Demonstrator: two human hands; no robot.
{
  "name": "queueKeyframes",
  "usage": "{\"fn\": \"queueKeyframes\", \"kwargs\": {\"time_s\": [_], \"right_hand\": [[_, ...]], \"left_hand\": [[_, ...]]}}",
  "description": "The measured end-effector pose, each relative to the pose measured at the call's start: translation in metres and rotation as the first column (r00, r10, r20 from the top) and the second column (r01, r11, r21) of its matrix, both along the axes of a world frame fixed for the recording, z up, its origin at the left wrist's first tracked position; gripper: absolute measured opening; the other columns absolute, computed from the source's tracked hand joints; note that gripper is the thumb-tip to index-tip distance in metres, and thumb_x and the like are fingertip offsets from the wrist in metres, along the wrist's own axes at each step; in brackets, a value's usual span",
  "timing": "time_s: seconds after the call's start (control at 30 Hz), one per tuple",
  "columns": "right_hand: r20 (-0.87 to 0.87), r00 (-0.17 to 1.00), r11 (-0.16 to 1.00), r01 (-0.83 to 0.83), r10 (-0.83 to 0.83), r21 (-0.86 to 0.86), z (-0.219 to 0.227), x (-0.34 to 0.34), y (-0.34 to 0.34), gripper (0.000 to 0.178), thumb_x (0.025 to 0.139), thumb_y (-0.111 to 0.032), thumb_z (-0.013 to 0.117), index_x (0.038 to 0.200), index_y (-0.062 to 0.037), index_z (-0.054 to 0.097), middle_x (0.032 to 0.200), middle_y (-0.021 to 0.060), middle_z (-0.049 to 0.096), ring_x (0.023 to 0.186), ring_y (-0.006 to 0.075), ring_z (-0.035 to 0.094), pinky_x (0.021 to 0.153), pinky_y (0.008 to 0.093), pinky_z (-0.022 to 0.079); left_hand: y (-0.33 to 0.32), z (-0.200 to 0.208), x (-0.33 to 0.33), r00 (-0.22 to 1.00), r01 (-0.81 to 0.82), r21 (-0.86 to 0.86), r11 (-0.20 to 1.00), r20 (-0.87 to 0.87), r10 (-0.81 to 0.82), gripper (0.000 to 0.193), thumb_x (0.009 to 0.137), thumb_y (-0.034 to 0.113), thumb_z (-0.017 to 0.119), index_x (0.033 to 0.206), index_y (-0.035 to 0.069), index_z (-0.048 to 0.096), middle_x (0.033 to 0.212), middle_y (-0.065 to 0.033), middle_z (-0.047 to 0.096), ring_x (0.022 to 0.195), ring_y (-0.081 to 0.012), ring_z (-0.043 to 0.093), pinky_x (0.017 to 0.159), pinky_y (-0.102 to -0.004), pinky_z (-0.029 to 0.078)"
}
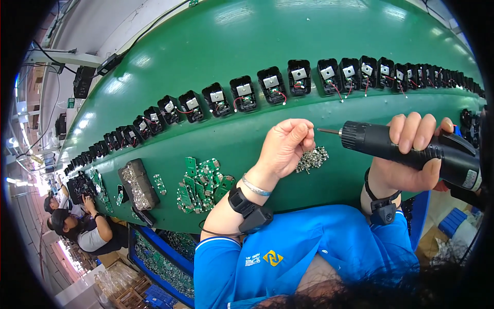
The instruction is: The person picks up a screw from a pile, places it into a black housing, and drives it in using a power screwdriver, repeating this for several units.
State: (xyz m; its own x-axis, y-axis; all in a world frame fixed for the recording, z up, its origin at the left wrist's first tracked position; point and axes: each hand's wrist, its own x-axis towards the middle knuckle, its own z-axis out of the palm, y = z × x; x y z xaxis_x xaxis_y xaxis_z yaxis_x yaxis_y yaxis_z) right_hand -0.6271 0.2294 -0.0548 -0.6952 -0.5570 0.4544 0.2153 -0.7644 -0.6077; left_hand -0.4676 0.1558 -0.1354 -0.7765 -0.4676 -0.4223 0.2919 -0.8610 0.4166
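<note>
The fingertips of my left hand [288, 147] are pinched together just left of the bit of a black electric screwdriver [373, 139]. Whatever they hold, if anything, is too small to make out. My right hand [404, 174] wraps round the screwdriver's body, which lies level with its bit pointing left. A heap of small silvery screws [312, 160] sits on the green bench just below my left fingers. Beyond both hands, black plastic housings [299, 87] stand in a long curved row, many with a silver metal block, a small green board and red and black wires inside.
A pile of green circuit boards [194, 191] lies left of my left forearm. Farther left is a dark foam block [138, 184] holding small metal parts. Blue-edged bins [170, 286] with boards stand below the bench edge. Co-workers [77, 226] sit at the far left.
</note>
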Motion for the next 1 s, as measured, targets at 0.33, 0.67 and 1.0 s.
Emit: {"fn": "queueKeyframes", "kwargs": {"time_s": [0.33,0.67,1.0], "right_hand": [[-0.046,0.999,1.0,-0.02,0.021,0.014,-0.001,0.007,-0.009,0.052,0.072,-0.028,0.056,0.114,-0.01,0.031,0.07,0.0027,0.043,0.055,0.0139,0.044,0.049,0.028,0.038],[-0.141,0.989,0.999,-0.039,0.039,0.007,-0.001,0.005,-0.006,0.055,0.072,-0.03,0.061,0.115,-0.0115,0.032,0.07,0.0022,0.043,0.055,0.0138,0.044,0.049,0.0284,0.038],[-0.144,0.987,0.997,-0.071,0.073,0.02,-0.005,-0.004,-0.013,0.052,0.073,-0.028,0.056,0.115,-0.011,0.032,0.072,0.0031,0.043,0.056,0.014,0.044,0.05,0.0283,0.037]], "left_hand": [[0.008,0.006,-0.012,0.997,-0.039,0.117,0.992,-0.061,0.046,0.024,0.075,0.028,0.057,0.079,0.005,0.053,0.066,-0.0001,0.049,0.056,-0.0077,0.041,0.054,-0.0232,0.035],[0.012,0.005,-0.018,0.999,-0.04,0.012,0.999,-0.031,0.041,0.024,0.077,0.029,0.055,0.078,0.005,0.052,0.066,-0.0004,0.049,0.056,-0.008,0.042,0.055,-0.0231,0.036],[0.007,0.012,-0.022,0.986,-0.003,-0.216,0.976,0.163,0.04,0.018,0.082,0.022,0.05,0.085,0.004,0.052,0.071,-0.0019,0.052,0.06,-0.0093,0.046,0.056,-0.0229,0.038]]}}
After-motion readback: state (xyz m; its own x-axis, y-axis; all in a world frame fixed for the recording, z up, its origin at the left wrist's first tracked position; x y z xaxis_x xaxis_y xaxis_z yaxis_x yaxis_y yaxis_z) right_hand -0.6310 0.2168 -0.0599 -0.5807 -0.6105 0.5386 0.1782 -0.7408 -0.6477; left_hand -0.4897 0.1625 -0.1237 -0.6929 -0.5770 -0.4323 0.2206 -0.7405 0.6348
